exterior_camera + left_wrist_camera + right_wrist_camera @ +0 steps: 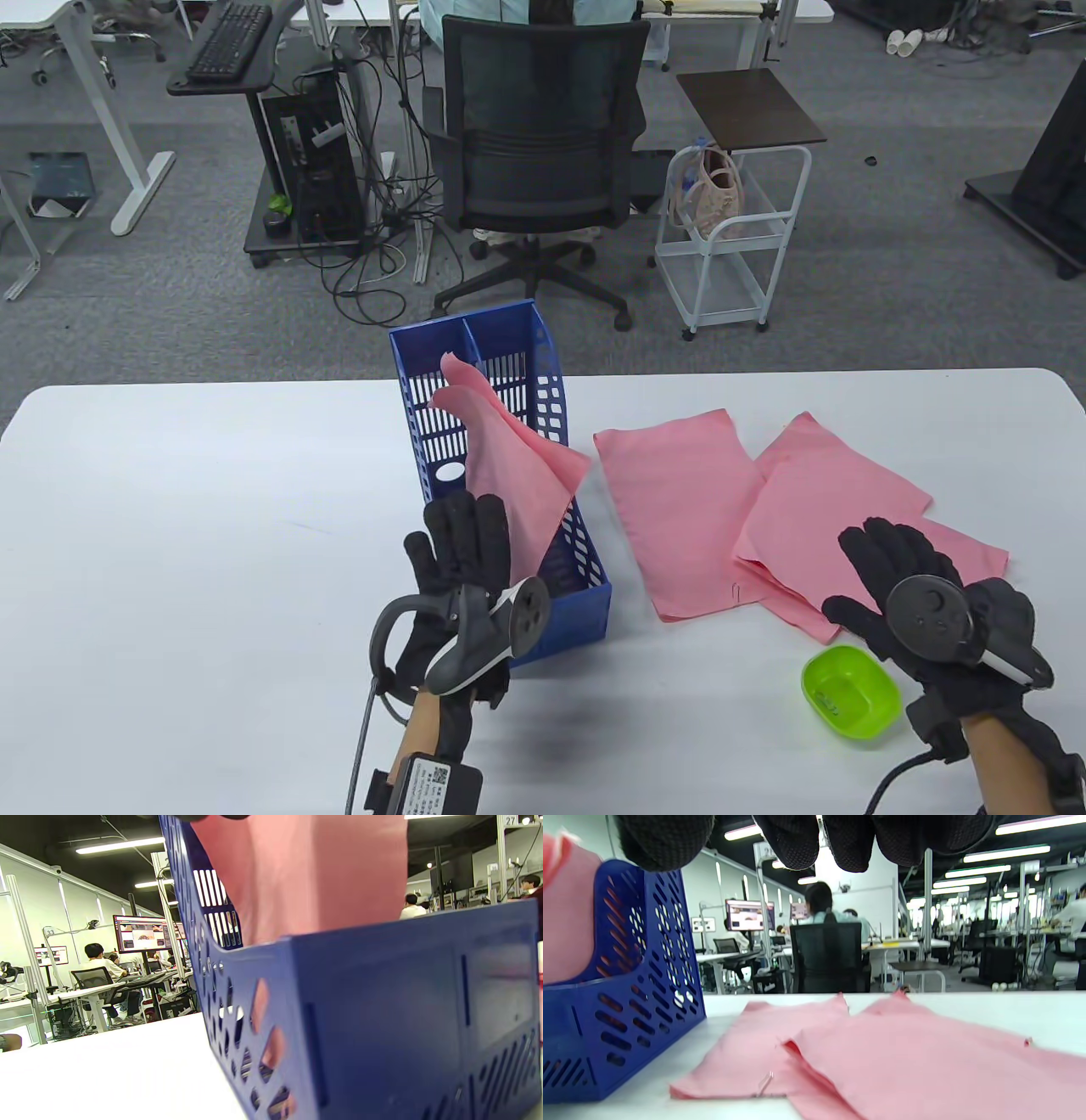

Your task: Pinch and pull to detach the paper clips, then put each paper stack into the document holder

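A blue document holder [585, 586] stands mid-table, with one pink paper stack [509, 475] leaning curved out of its top. My left hand [465, 531] is at the holder's near end, fingers straight against that stack's lower part and thumb spread apart. The left wrist view shows the holder [382, 1018] close up with the pink stack [305, 874] inside. To the right, a pink stack [679, 509] lies flat with a paper clip [764, 1082] on its near edge. My right hand [887, 548] hovers open over the overlapping pink stacks [831, 509]; its fingertips [789, 844] hold nothing.
A green bowl [851, 692] with small items inside sits near the front edge, left of my right wrist. Beyond the table's far edge stand an office chair [534, 161] and a white cart [730, 238]. The table's [187, 526] left part is bare.
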Demonstrator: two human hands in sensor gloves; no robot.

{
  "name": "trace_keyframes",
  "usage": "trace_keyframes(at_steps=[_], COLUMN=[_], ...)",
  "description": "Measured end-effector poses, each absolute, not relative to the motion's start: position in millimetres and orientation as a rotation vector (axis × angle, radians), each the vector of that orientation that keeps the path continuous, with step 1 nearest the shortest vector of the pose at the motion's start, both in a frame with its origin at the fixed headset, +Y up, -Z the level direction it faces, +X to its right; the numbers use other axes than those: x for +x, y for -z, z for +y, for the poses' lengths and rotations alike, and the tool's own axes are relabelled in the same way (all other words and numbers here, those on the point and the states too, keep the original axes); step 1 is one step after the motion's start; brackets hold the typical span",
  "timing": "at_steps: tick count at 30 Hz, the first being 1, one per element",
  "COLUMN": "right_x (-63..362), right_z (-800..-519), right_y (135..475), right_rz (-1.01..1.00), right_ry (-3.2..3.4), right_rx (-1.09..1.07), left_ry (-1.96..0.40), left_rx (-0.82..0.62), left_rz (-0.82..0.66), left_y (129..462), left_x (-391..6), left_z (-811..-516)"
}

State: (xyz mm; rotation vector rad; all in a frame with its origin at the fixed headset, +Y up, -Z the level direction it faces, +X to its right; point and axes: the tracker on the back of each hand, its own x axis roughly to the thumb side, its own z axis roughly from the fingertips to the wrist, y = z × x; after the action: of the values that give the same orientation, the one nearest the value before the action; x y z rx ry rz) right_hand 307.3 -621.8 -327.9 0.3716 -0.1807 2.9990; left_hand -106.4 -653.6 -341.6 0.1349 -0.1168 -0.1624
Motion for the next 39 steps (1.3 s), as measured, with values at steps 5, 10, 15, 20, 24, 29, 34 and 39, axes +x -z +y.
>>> trace_keyframes(at_steps=[5,10,15,20,24,29,34,39], right_x=[292,273,262,261,259,259,259,258], right_z=[-593,-599,-660,-719,-742,-758,-767,-772], right_y=[355,401,441,463,470,472,472,472], right_rz=[-0.069,0.132,0.562,0.939,1.071,1.156,1.198,1.231], right_ry=[-3.033,-3.083,-3.074,-3.023,-3.032,-3.06,-3.072,-3.086], right_rx=[0.308,0.221,0.1,-0.025,-0.073,-0.123,-0.131,-0.119], left_ry=[0.131,0.099,0.087,0.009,0.017,0.003,0.005,0.006], left_rx=[0.138,0.161,0.169,0.199,0.211,0.21,0.206,0.201], left_rz=[-0.126,-0.14,-0.135,-0.139,-0.139,-0.142,-0.143,-0.138], left_y=[335,328,327,325,325,326,326,325], left_x=[-117,-124,-130,-134,-135,-136,-136,-137], left_z=[-654,-658,-655,-648,-647,-648,-648,-648])
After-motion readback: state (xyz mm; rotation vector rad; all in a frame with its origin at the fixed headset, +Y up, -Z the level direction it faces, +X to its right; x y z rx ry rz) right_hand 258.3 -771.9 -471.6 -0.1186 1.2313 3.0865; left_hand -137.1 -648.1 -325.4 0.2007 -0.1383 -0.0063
